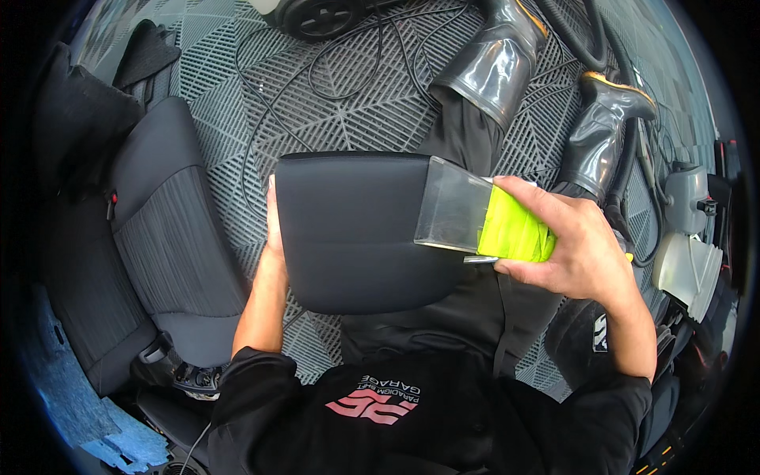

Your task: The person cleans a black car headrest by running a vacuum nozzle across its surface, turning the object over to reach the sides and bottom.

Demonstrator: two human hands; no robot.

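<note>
A black car headrest (356,231) is upright before my torso, its broad face towards the camera. My left hand (274,219) grips it at the left side, most of its fingers hidden behind. My right hand (564,237) is closed around the bright green wrapped part of a clear plastic extractor nozzle (454,205). The nozzle's wide end overlaps the right part of the headrest face; whether it presses on it I cannot tell. A short metal rod (480,259) shows just below the nozzle, by my right thumb.
Dark car seats (172,225) stand at the left, near blue padding (89,392). Black cables (380,53) and hoses (620,47) cross the grey grated floor (344,107). My legs in rubber boots (487,65) stretch out ahead. A wheeled machine (320,18) is at the top, a translucent container (689,273) at the right.
</note>
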